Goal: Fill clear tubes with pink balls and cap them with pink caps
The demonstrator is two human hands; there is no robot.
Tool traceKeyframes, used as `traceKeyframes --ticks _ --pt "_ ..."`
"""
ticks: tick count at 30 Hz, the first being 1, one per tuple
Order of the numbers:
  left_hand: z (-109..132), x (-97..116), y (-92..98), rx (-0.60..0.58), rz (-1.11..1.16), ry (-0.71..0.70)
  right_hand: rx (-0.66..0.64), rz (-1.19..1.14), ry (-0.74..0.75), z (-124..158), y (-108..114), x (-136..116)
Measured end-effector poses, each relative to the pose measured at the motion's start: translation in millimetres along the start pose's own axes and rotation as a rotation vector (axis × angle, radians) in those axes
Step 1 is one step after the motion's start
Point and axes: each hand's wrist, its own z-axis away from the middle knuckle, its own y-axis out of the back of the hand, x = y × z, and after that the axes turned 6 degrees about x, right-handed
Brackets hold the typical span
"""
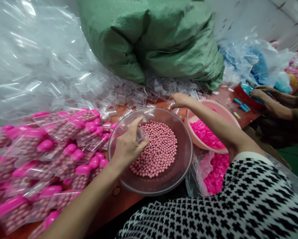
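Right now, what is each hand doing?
Left hand: closed on a small clear plastic piece over the round pink beads.
Right hand: closed on a small clear plastic bag.

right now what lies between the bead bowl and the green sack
Small clear bags lie strewn there, the right hand resting on them; head view.

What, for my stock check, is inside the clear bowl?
A heap of small pink beads lies in the clear bowl. The left hand reaches in, fingers pinching a small clear piece; beads beneath the hand are covered.
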Motion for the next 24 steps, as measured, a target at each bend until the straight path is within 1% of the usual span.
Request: traceKeyframes --ticks 2,5,7,9,11,13,15,17,19,21,22,23,24 --pt "-2.5 -0.2 3.3 -0.005 0.013 0.066 -0.024 -0.09 0.047 0.6 -9.0 9.9" --pt "-4.9 2.1 6.1 -0.049 0.054 0.112 0.004 -0.267 0.163 24.7 -21.1 20.0" --pt "-6.1 3.9 6.9 -0.078 0.098 0.15 0.026 -0.287 0.176 43.7 -24.8 25.1" --pt "-7.2 4.3 7.1 -0.091 0.148 0.214 0.067 -0.304 0.143 54.0 -25.3 28.2" --pt "-8.3 2.5 6.9 -0.09 0.199 0.299 0.109 -0.313 0.084 50.4 -24.3 28.8" --pt "-9.1 -0.7 7.1 -0.069 0.241 0.365 0.132 -0.305 0.029 34.4 -23.2 27.5" --pt "-10.2 -3.5 8.3 -0.04 0.262 0.382 0.133 -0.287 -0.002 14.4 -22.2 25.0" --pt "-12.4 -4.0 10.2 -0.011 0.256 0.351 0.145 -0.279 -0.022 1.5 -20.9 20.6" --pt "-17.0 -1.4 10.8 0.01 0.224 0.272 0.194 -0.382 -0.05 4.5 -18.2 11.2" --pt "-24.7 3.5 7.8 0.033 0.18 0.147 0.248 -0.603 -0.065 24.5 -13.0 -5.7" --pt "-29.3 6.4 4.7 0.038 0.16 0.078 0.248 -0.726 -0.05 38.6 -9.3 -16.6" --pt "-34.1 9.5 1.0 0.037 0.145 0.014 0.222 -0.816 -0.011 53.2 -5.2 -28.3" --pt "-38.7 12.5 -3.0 0.033 0.136 -0.032 0.16 -0.888 0.042 66.3 -1.0 -39.5"
